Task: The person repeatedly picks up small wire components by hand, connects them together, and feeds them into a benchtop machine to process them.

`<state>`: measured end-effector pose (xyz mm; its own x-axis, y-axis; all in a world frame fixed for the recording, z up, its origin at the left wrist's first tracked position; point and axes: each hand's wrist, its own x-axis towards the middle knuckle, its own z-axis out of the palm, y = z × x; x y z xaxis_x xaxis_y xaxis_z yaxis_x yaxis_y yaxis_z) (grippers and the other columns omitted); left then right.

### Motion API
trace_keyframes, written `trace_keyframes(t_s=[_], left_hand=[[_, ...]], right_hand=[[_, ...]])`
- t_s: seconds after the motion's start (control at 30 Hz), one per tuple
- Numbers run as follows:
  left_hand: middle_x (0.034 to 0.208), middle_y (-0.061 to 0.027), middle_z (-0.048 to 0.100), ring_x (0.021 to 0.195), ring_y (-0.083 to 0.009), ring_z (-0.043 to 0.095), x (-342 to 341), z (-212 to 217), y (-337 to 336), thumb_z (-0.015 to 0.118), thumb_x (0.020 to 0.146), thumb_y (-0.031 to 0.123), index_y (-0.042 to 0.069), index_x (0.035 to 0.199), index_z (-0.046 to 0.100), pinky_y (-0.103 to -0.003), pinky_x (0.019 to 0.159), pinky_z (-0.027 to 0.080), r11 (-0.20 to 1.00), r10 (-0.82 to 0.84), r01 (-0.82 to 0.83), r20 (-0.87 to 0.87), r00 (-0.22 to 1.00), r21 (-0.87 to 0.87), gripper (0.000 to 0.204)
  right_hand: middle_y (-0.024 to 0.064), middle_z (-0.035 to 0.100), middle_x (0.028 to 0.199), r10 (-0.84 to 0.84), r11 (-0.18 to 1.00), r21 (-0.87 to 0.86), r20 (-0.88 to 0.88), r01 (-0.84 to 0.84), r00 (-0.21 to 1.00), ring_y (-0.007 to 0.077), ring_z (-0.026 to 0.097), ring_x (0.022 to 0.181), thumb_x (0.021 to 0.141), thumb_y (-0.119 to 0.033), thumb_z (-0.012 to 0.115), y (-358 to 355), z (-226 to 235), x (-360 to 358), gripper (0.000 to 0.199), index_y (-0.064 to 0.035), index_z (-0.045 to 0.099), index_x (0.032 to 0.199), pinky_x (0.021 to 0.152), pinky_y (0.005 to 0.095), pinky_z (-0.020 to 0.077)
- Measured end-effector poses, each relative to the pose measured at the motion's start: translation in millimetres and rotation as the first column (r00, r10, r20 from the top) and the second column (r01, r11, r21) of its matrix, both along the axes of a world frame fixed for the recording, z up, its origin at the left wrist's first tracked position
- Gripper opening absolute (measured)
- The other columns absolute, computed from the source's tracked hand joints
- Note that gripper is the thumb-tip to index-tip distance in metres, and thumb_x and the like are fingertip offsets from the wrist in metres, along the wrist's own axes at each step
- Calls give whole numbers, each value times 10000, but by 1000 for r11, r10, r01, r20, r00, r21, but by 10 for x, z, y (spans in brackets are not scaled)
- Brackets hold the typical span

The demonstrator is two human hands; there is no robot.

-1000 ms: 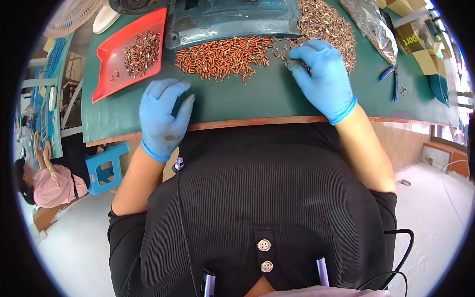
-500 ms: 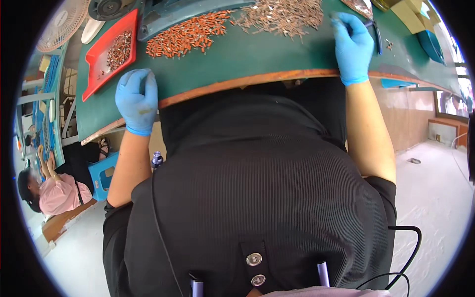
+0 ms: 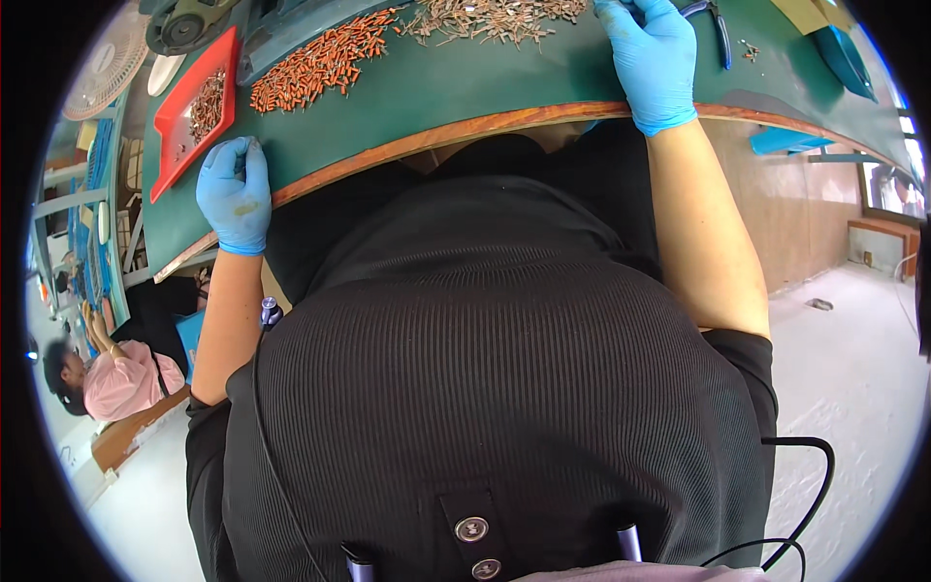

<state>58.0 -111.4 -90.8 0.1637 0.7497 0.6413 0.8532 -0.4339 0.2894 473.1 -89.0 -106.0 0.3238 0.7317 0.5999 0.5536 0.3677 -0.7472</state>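
Observation:
My left hand (image 3: 234,199), in a blue glove with a dark smudge, rests at the bench's near edge beside a red tray (image 3: 226,109). Its fingers are curled in toward the thumb; whatever they may hold is too small to make out. The tray contains a heap of small brownish metal parts (image 3: 207,105). My right hand (image 3: 656,68), gloved in blue too, is over the bench, just right of a pile of thin brown leaded parts (image 3: 495,19). Its fingers bend together at the picture's top edge, fingertips partly cut off. Between the hands lies a pile of orange cylindrical parts (image 3: 325,63).
Blue-handled pliers (image 3: 722,39) lie right of my right hand, near a few tiny parts (image 3: 749,50). A teal bin (image 3: 844,63) stands at the far right. A grey-blue tray (image 3: 281,39) is behind the orange pile. A person in pink (image 3: 131,378) sits at the left.
The whole view has shifted, so the bench's piles sit further left and higher. My right hand's fingers are a little nearer the brown pile and bent closer together. The left hand stays beside the tray.

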Motion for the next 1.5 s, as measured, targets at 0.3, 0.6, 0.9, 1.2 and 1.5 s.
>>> trace_keyframes(t_s=[0.3,0.6,0.9,1.2,1.5], left_hand=[[787,-110,626,651,-201,594,89,-3,73,645,820,21,5,838,649,-290,622,478,1000,-6,6,24,1000,6,24],[848,-131,617,716,-242,593,376,244,271,625,833,13,-8,859,614,-304,656,477,1000,23,-25,-136,990,-17,35],[820,-130,552,694,-261,548,631,594,605,589,808,-39,2,833,556,-323,636,445,998,11,-24,-213,977,-55,59],[811,-154,510,725,-320,517,653,839,750,533,779,-49,15,855,520,-367,653,423,984,45,-85,-240,970,-158,100],[844,-180,479,767,-354,484,644,954,897,516,753,-47,-1,882,499,-397,693,416,963,19,-79,-231,973,-256,138]], right_hand=[[-2,525,565,162,987,9,-147,-162,976,67,461,531,835,-138,654,41,-3,170,173,0,617,738,525,243,401],[-10,630,824,249,945,-101,-396,-312,884,50,540,748,864,-33,621,92,396,320,105,15,655,950,690,191,436],[-58,531,752,297,927,-134,-309,-351,903,16,431,666,858,13,599,379,661,541,36,2,620,884,594,175,373],[3,554,764,480,855,-121,-187,-505,857,63,450,634,820,65,590,582,857,570,79,-13,592,828,582,215,379],[45,539,656,493,844,-140,-182,-518,851,163,480,542,740,35,671,697,920,524,133,-49,629,835,510,284,390]])
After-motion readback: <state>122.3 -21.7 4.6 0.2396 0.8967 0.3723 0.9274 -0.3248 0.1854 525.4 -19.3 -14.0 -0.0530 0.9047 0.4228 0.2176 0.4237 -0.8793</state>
